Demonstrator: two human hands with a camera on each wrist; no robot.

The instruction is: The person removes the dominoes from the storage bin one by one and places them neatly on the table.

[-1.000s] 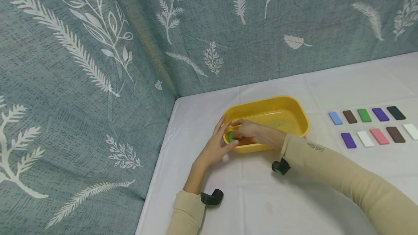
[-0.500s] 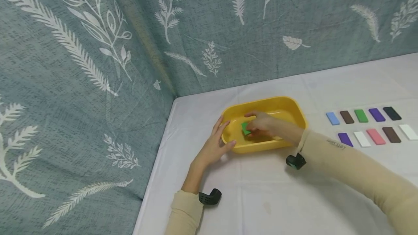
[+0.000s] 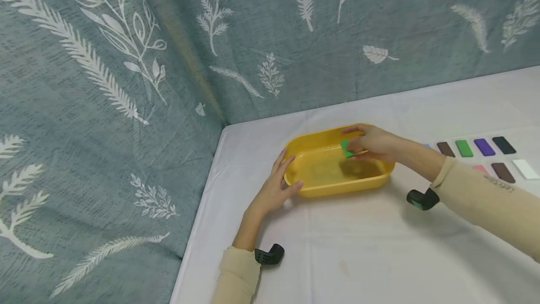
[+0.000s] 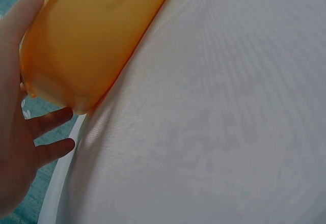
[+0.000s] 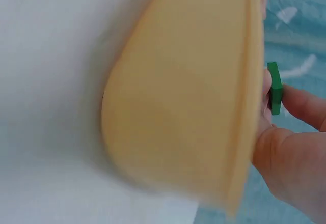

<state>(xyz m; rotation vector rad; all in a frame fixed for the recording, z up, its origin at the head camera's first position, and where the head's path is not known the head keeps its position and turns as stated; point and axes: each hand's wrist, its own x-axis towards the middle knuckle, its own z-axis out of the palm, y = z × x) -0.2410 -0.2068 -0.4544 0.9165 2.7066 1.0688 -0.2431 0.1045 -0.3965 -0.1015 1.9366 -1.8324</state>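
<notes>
My left hand rests against the left end of a yellow tray, fingers spread and fairly straight along its rim. In the left wrist view, two of its fingertips stick out beside the tray's corner. A flat green block is pinched between the thumb and fingers of my right hand, over the tray's right part. From the right wrist, the green block shows edge-on beyond the tray's wall. The tray's floor under the right hand is partly hidden.
To the right of the tray, flat blocks lie in two rows on the white cloth, among them green, purple, black, brown and white. My right forearm covers some. A patterned curtain hangs behind.
My right hand has carried the green block from the tray's left end rightward and up to its right part. The left hand has stayed at the left end.
</notes>
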